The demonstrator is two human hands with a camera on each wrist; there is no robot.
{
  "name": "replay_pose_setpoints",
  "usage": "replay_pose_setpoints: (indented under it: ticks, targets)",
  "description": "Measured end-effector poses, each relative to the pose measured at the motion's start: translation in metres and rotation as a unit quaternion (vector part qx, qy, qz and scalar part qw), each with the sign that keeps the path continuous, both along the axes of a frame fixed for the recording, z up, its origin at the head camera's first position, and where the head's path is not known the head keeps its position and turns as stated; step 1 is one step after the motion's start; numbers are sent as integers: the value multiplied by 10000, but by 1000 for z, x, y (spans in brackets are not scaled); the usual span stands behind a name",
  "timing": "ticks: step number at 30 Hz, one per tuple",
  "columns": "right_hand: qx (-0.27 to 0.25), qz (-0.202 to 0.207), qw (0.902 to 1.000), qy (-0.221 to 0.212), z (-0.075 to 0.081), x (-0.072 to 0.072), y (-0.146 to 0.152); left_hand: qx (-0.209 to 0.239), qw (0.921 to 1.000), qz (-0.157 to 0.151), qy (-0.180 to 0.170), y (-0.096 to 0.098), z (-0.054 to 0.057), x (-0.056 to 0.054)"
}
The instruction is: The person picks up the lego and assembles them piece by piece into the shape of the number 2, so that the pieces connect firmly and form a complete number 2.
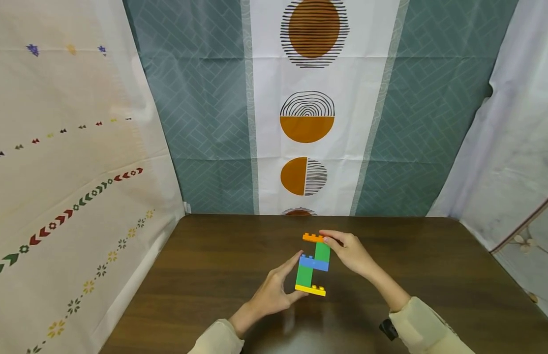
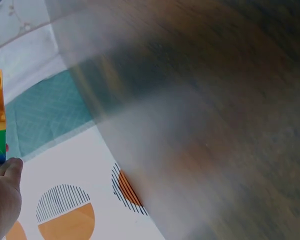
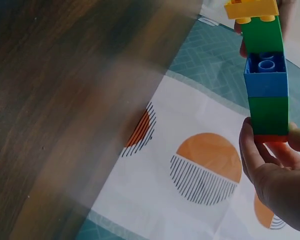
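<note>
Between both hands, a stack of toy building bricks is held up above the table. From the bottom it has a yellow brick (image 1: 310, 290), a green brick (image 1: 304, 276), a blue brick (image 1: 314, 263), another green brick (image 1: 322, 251) and an orange brick (image 1: 313, 238), offset in a zigzag. My left hand (image 1: 274, 291) grips the lower left part, thumb by the yellow brick and fingers near the blue one. At the top right, my right hand (image 1: 348, 251) pinches the stack around the orange brick and the upper green brick (image 3: 269, 115). The left wrist view catches only part of the stack.
A dark brown wooden table (image 1: 203, 265) lies below. Behind it hangs a teal and white curtain (image 1: 207, 108) with orange circles. Patterned pale cloth (image 1: 70, 147) hangs on the left, whitish cloth (image 1: 513, 147) on the right. A small black object (image 1: 388, 329) sits by the right sleeve.
</note>
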State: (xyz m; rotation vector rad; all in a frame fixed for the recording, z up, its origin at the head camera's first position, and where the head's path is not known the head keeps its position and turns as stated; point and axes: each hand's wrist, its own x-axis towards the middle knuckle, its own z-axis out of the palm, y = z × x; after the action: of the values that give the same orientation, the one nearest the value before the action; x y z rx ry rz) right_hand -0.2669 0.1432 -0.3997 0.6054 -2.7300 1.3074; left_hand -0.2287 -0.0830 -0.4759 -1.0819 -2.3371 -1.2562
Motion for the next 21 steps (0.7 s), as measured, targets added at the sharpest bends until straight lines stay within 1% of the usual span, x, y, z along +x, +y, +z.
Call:
replay_pose_setpoints:
  ticks: [3, 5, 9, 12, 14, 17, 21]
  targets:
    - [-26, -14, 10000, 75, -3, 1, -2, 88, 9999, 71, -38, 0, -1, 0]
    - [-67, 54, 9999, 119, -5, 3, -3, 170, 9998, 85, -56, 1, -1, 0]
    - [-86, 456, 9988, 186, -7, 7, -3, 378, 9992, 92, 57, 1, 0, -1]
    - [35, 808, 9964, 245, -8, 9, -2, 438, 9989, 99, 150, 0, 1, -3]
    - [132, 935, 9952, 243, -9, 10, -2, 455, 9988, 96, 125, 0, 2, -3]
    - [380, 953, 9942, 325, -11, 10, -1, 404, 9991, 119, 50, -1, 2, -3]
    - [580, 817, 9942, 399, -17, 9, 1, 364, 9991, 145, -154, -1, 3, -1]
